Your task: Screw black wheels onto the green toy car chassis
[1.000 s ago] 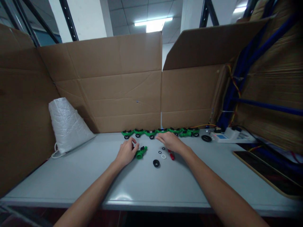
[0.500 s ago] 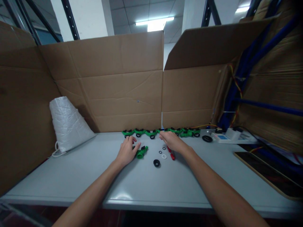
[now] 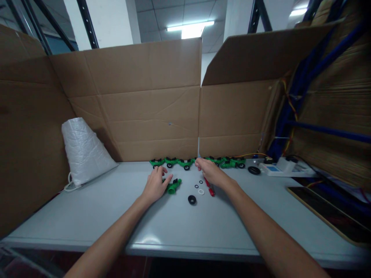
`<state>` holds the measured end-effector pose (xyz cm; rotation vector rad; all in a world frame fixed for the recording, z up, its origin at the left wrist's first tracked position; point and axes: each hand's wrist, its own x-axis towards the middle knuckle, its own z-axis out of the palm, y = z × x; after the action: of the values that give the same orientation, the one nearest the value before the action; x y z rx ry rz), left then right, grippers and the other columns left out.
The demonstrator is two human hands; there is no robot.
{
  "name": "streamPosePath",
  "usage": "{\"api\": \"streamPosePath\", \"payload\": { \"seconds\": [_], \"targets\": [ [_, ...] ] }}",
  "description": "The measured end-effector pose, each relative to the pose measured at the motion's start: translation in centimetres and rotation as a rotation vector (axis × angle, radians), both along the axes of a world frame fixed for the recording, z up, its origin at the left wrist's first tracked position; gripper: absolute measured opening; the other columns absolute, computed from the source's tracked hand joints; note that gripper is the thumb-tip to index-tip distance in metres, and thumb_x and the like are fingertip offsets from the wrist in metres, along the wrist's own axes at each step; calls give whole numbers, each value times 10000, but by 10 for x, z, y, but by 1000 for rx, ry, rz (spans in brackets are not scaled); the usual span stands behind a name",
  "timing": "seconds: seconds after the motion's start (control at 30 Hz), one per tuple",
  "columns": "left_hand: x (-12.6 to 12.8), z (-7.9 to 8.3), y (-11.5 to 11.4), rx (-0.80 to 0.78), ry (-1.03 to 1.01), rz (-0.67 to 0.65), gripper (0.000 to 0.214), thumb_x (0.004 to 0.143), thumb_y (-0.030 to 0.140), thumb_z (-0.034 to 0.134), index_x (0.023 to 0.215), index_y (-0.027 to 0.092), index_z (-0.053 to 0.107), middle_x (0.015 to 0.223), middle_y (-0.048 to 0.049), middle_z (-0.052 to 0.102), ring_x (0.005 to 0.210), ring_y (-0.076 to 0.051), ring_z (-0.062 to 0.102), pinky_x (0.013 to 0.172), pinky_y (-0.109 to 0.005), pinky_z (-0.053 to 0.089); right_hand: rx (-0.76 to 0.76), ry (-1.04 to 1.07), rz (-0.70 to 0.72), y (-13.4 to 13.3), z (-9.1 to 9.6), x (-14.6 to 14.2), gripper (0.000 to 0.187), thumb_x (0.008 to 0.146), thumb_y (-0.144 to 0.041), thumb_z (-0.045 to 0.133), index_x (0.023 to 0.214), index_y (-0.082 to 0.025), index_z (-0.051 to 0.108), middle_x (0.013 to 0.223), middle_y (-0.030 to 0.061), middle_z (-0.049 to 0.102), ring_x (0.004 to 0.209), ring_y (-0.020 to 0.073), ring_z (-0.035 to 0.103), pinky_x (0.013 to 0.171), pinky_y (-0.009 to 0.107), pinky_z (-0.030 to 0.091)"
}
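Note:
My left hand (image 3: 155, 183) rests on the table with thumb and fingers apart, beside a green valve-like fitting (image 3: 174, 187). The thumb is at the fitting's left end; I cannot tell if it touches. My right hand (image 3: 211, 170) is closed in a pinch in front of a row of green fittings (image 3: 185, 164) with black parts. What it pinches, if anything, is hidden. Under its wrist lies a red-handled tool (image 3: 211, 190). Between the hands are a black ring-shaped part (image 3: 191, 199), a white ring (image 3: 201, 192) and two small black O-rings (image 3: 196, 186).
A white wrapped bundle (image 3: 85, 154) stands at the left. A black ring (image 3: 254, 170) and a white power strip (image 3: 286, 168) with cables lie at the right, near a dark flat panel (image 3: 327, 212). Cardboard walls (image 3: 145, 112) enclose the table (image 3: 162, 231).
My right hand has shifted very slightly, its fingertips curling down a little more. My left hand and the parts on the table stay where they were.

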<state>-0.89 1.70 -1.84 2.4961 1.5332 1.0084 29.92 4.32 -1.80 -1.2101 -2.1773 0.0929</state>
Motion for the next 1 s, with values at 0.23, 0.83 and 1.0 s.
{"api": "streamPosePath", "payload": {
  "seconds": [0.23, 0.83, 1.0],
  "targets": [
    [0, -2, 1, 18, -12, -37, 280, 1029, 506, 538, 1076, 233, 577, 1056, -66, 600, 1018, -261, 597, 926, -415, 489, 48, 37, 31, -6, 4, -2, 563, 593, 72, 376, 1036, -245, 519, 1021, 23, 625, 974, 192, 594, 862, 273, 441],
    [3, 4, -5, 3, 7, -48, 303, 1035, 528, 524, 1053, 236, 603, 1094, -74, 606, 1070, -276, 583, 964, -438, 477, 191, 11, 3, -18, 23, -8, 537, 638, 95, 409, 1050, -208, 572, 1025, 68, 626, 958, 229, 535, 861, 313, 433],
    [4, 6, -6, -8, 12, -56, 317, 1046, 535, 495, 1049, 236, 600, 1092, -75, 609, 1074, -275, 580, 967, -437, 471, 194, 60, -2, -20, 29, -8, 465, 702, 74, 428, 1033, -206, 595, 946, 58, 631, 897, 230, 533, 834, 314, 426]
  ]
}}
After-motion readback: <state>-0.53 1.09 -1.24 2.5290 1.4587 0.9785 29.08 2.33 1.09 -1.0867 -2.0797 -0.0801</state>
